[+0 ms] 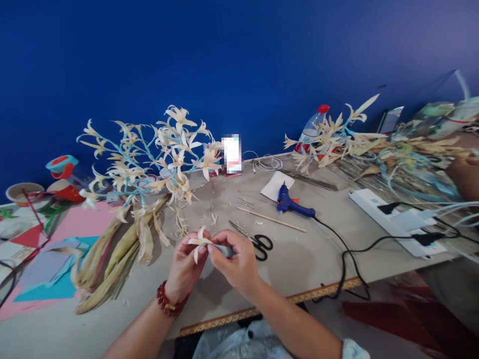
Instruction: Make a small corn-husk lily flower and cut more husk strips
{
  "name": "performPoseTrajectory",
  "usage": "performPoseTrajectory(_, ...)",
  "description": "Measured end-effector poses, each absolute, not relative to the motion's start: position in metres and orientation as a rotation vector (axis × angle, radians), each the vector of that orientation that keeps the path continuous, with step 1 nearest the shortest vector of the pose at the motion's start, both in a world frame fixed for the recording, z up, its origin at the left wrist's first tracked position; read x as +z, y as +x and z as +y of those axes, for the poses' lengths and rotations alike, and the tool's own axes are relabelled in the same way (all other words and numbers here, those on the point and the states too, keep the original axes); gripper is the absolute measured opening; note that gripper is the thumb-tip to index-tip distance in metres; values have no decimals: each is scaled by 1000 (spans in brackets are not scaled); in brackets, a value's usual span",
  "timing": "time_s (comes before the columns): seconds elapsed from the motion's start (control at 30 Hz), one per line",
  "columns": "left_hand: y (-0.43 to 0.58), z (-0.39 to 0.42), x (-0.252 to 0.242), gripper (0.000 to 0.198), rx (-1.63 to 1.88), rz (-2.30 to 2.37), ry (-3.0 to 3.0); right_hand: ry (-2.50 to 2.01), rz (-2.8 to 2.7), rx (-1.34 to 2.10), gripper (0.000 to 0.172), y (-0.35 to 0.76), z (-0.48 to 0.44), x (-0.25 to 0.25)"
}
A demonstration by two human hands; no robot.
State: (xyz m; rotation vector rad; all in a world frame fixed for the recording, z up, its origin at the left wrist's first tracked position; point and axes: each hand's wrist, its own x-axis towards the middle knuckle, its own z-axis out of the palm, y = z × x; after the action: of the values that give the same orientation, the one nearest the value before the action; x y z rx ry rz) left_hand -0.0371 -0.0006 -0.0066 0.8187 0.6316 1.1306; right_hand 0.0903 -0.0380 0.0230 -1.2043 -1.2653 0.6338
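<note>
- Head view: your left hand [185,264] and right hand [237,262] meet over the near edge of the table [299,259], directly in front of you.
- Left hand: thumb and fingertips are pinched together on the base of a small husk flower [198,242]. Its pale petals fan out above and below the pinch.
- Right hand: thumb and forefinger are clamped on a short grey stem [225,250] that runs toward the flower's base. Your fingers hide the joint, so you cannot confirm whether the two parts are bonded.
- Step in hand, as a judgement: the flower is being seated on its stem by pressure or a twist at the joint.
- Next move, requirement: keep the left pinch low on the base so the petals are not crushed. Work the stem rather than the flower, and hold both parts in line.
- Tools: the black scissors [260,245] lie just beyond your right hand, apart from what you hold. The wooden skewer [271,219] lies behind them. The blue glue gun [294,204] rests farther back, beside a white paper sheet [273,185], its black cord trailing toward the table edge.
- Reaching for any tool frees one hand, so secure the joint with the other hand first.
- Stock: dry corn husks [112,259] lie near your left hand. A blue-stemmed flower branch [157,154] lies behind them, well apart from your hands.
</note>
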Motion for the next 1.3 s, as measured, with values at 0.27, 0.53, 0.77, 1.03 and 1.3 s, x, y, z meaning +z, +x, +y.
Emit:
performPoseTrajectory(0.27, -34, -1, -4, 16, 1082, 591, 789, -1216, -1316, 502, 5, 89, -38, 18)
performPoseTrajectory(0.53, -35, -1, -2, 14, 1062, 561, 782, -1165, -1344, 543, 5, 91, -38, 18)
performPoseTrajectory(0.77, -36, 0, -5, 16, 1087, 582, 774, -1151, -1338, 586, 7, 92, -37, 20)
performPoseTrajectory(1.03, -37, 0, -4, 15, 1064, 546, 753, -1161, -1309, 608, 8, 90, -37, 20)
performPoseTrajectory(1.3, -37, 1, -6, 14, 1095, 554, 762, -1110, -1239, 747, 6, 89, -38, 21)
